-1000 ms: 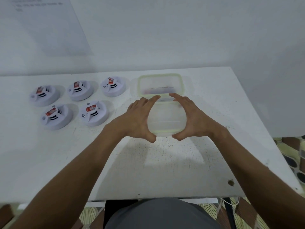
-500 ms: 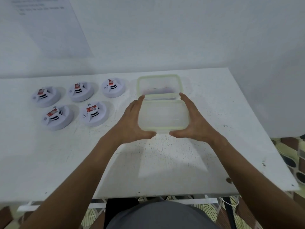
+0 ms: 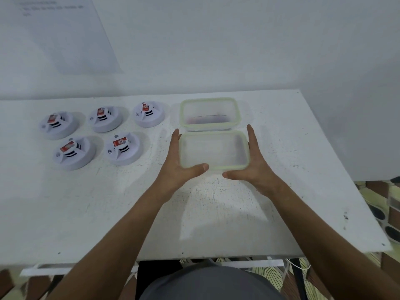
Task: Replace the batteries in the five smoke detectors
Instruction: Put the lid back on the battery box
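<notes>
Smoke detectors, five of them, sit in two rows on the left half of the white table (image 3: pixel 216 224): three at the back (image 3: pixel 58 124) (image 3: pixel 105 118) (image 3: pixel 149 113) and two nearer me (image 3: pixel 74 152) (image 3: pixel 123 150), each showing a red-labelled battery on its upturned side, so I judge no swap has begun. Well to their right, my left hand (image 3: pixel 176 167) and right hand (image 3: pixel 252 169) frame a clear lid (image 3: pixel 214 150) with a pale green rim, fingers straight along its two short sides and thumbs tucked under the near edge, so both hands carry it flat rather than curl round it. Just behind it stands the open plastic box (image 3: pixel 210 113) it seems to belong to; something dark and reddish lies inside, too blurred to name, perhaps the fresh batteries. I take it the lid is held level and clear of the box so it can be set aside, leaving the contents within reach of the detectors.
</notes>
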Action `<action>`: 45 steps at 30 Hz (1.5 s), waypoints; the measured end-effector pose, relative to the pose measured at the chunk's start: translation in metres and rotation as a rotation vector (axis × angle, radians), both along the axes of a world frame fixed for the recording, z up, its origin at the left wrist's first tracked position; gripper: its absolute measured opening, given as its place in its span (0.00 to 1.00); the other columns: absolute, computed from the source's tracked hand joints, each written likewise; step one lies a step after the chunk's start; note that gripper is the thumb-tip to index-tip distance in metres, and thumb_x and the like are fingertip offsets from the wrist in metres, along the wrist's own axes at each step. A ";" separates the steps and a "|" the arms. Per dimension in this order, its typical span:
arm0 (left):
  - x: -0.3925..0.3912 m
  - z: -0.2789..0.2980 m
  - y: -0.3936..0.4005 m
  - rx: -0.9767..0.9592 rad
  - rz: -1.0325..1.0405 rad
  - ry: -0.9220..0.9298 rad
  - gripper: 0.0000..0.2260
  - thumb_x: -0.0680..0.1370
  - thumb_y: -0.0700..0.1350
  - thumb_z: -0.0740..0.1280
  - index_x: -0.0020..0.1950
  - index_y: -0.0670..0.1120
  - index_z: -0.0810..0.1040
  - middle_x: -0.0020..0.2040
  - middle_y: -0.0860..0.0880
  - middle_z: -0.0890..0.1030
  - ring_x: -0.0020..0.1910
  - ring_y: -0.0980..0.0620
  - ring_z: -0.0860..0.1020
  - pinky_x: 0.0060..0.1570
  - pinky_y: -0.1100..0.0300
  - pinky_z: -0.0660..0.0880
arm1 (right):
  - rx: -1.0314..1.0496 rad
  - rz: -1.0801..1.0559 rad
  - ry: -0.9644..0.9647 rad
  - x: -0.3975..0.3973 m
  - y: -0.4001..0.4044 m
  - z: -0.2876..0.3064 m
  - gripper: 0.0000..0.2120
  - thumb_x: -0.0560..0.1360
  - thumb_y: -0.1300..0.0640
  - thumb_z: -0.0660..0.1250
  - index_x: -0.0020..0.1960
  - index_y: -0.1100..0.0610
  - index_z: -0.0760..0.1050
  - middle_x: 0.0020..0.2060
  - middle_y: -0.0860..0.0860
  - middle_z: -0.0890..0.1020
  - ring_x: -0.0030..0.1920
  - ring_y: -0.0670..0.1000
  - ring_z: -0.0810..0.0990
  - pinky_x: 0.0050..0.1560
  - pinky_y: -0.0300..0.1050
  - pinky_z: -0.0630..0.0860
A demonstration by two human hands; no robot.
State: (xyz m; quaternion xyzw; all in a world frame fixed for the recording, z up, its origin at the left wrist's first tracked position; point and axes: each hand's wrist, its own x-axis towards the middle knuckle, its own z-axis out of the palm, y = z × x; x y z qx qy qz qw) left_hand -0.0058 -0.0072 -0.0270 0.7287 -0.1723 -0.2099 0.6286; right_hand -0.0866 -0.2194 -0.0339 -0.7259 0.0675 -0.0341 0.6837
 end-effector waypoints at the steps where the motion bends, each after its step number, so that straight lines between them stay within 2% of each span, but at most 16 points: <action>1: 0.002 0.000 0.000 -0.049 0.006 0.050 0.51 0.63 0.54 0.78 0.77 0.61 0.48 0.72 0.65 0.62 0.69 0.65 0.66 0.65 0.57 0.70 | 0.004 0.008 -0.020 0.001 0.000 0.001 0.61 0.64 0.74 0.78 0.79 0.43 0.43 0.69 0.43 0.68 0.65 0.42 0.73 0.47 0.46 0.82; 3: 0.004 -0.001 -0.003 -0.200 0.030 0.179 0.49 0.63 0.50 0.77 0.77 0.57 0.51 0.73 0.58 0.65 0.70 0.56 0.69 0.65 0.55 0.71 | 0.003 0.025 -0.059 0.001 0.002 0.004 0.55 0.63 0.76 0.77 0.77 0.48 0.53 0.66 0.46 0.71 0.63 0.44 0.75 0.47 0.47 0.82; 6: 0.005 -0.001 -0.007 -0.326 0.065 0.311 0.48 0.66 0.44 0.75 0.78 0.55 0.51 0.71 0.56 0.69 0.68 0.54 0.72 0.64 0.56 0.71 | 0.036 0.028 -0.084 0.002 0.004 0.006 0.47 0.62 0.74 0.77 0.74 0.52 0.60 0.64 0.48 0.74 0.63 0.46 0.76 0.48 0.48 0.81; 10: 0.004 -0.004 -0.007 -0.159 0.039 0.174 0.47 0.68 0.46 0.76 0.78 0.58 0.49 0.70 0.64 0.64 0.69 0.61 0.67 0.67 0.58 0.68 | 0.022 0.024 -0.063 0.002 0.004 0.007 0.48 0.61 0.70 0.78 0.74 0.52 0.60 0.66 0.49 0.72 0.64 0.46 0.75 0.47 0.47 0.81; 16: 0.013 0.004 -0.006 -0.073 0.114 0.164 0.42 0.71 0.57 0.72 0.78 0.59 0.51 0.74 0.59 0.63 0.71 0.57 0.65 0.70 0.52 0.64 | -0.082 0.091 0.005 -0.001 -0.004 0.016 0.51 0.64 0.68 0.80 0.74 0.41 0.56 0.65 0.39 0.70 0.62 0.36 0.74 0.49 0.41 0.81; 18: 0.018 0.010 -0.005 -0.024 0.168 0.083 0.37 0.74 0.55 0.70 0.78 0.59 0.53 0.72 0.57 0.66 0.70 0.57 0.66 0.68 0.55 0.66 | -0.119 0.039 0.053 0.000 -0.009 0.018 0.54 0.64 0.57 0.81 0.76 0.36 0.50 0.69 0.34 0.65 0.65 0.36 0.70 0.56 0.40 0.79; 19: 0.023 0.013 -0.005 0.001 0.187 0.045 0.34 0.76 0.54 0.69 0.77 0.59 0.54 0.71 0.57 0.66 0.70 0.58 0.66 0.65 0.57 0.66 | -0.125 -0.001 0.072 0.003 -0.011 0.021 0.54 0.65 0.51 0.80 0.77 0.35 0.47 0.72 0.36 0.61 0.69 0.40 0.67 0.62 0.43 0.76; 22: 0.041 0.022 -0.009 0.060 0.170 0.026 0.30 0.78 0.54 0.66 0.77 0.60 0.57 0.74 0.55 0.64 0.70 0.57 0.65 0.64 0.57 0.64 | -0.100 -0.073 0.087 0.019 -0.019 0.027 0.44 0.72 0.42 0.70 0.79 0.38 0.46 0.79 0.40 0.54 0.77 0.44 0.57 0.69 0.45 0.62; 25: 0.051 0.029 -0.018 0.067 0.122 0.074 0.25 0.81 0.52 0.61 0.77 0.60 0.58 0.75 0.57 0.62 0.70 0.60 0.63 0.64 0.60 0.60 | -0.045 -0.097 0.100 0.037 -0.020 0.029 0.32 0.77 0.38 0.63 0.77 0.37 0.54 0.78 0.39 0.57 0.78 0.42 0.56 0.74 0.47 0.56; 28: 0.053 0.030 -0.022 0.066 0.118 0.086 0.22 0.82 0.51 0.55 0.76 0.60 0.60 0.75 0.59 0.63 0.70 0.60 0.64 0.70 0.59 0.58 | 0.005 -0.077 0.138 0.044 -0.024 0.019 0.28 0.67 0.24 0.64 0.66 0.24 0.63 0.76 0.36 0.62 0.76 0.42 0.61 0.78 0.57 0.57; 30: 0.052 0.027 -0.021 0.038 0.134 0.114 0.21 0.82 0.52 0.54 0.76 0.60 0.61 0.75 0.58 0.63 0.70 0.59 0.65 0.73 0.54 0.58 | 0.035 -0.070 0.134 0.044 -0.025 0.014 0.30 0.65 0.21 0.63 0.65 0.23 0.64 0.76 0.36 0.63 0.76 0.42 0.62 0.78 0.58 0.57; 32: 0.049 0.024 -0.019 0.016 0.151 0.153 0.22 0.81 0.56 0.56 0.75 0.60 0.63 0.75 0.59 0.65 0.71 0.58 0.65 0.73 0.51 0.59 | 0.028 -0.077 0.136 0.041 -0.022 0.012 0.28 0.66 0.21 0.61 0.65 0.23 0.64 0.75 0.35 0.63 0.76 0.42 0.61 0.78 0.59 0.56; 35: 0.045 0.023 -0.019 0.018 0.176 0.218 0.27 0.75 0.64 0.59 0.73 0.58 0.66 0.73 0.59 0.67 0.70 0.57 0.67 0.71 0.52 0.61 | 0.004 -0.096 0.120 0.037 -0.012 0.011 0.32 0.73 0.26 0.58 0.75 0.32 0.58 0.77 0.35 0.59 0.77 0.41 0.58 0.78 0.59 0.54; 38: 0.042 0.025 -0.022 0.003 0.196 0.233 0.23 0.79 0.60 0.56 0.74 0.56 0.66 0.73 0.59 0.66 0.71 0.58 0.64 0.63 0.59 0.60 | 0.035 -0.192 0.118 0.039 -0.003 0.013 0.26 0.82 0.37 0.51 0.78 0.40 0.56 0.78 0.39 0.59 0.77 0.44 0.59 0.78 0.57 0.56; 42: 0.044 0.024 -0.023 0.012 0.205 0.217 0.21 0.81 0.58 0.54 0.74 0.56 0.64 0.74 0.58 0.65 0.68 0.59 0.64 0.60 0.60 0.59 | 0.029 -0.238 0.130 0.042 -0.002 0.011 0.24 0.82 0.36 0.50 0.76 0.37 0.59 0.77 0.40 0.62 0.76 0.45 0.62 0.77 0.58 0.59; 45: 0.041 0.026 -0.019 0.026 0.168 0.132 0.20 0.83 0.52 0.52 0.76 0.60 0.60 0.75 0.59 0.63 0.65 0.63 0.62 0.60 0.62 0.57 | -0.049 -0.252 0.094 0.040 -0.003 0.013 0.22 0.85 0.43 0.48 0.78 0.41 0.58 0.77 0.40 0.60 0.77 0.43 0.59 0.78 0.54 0.56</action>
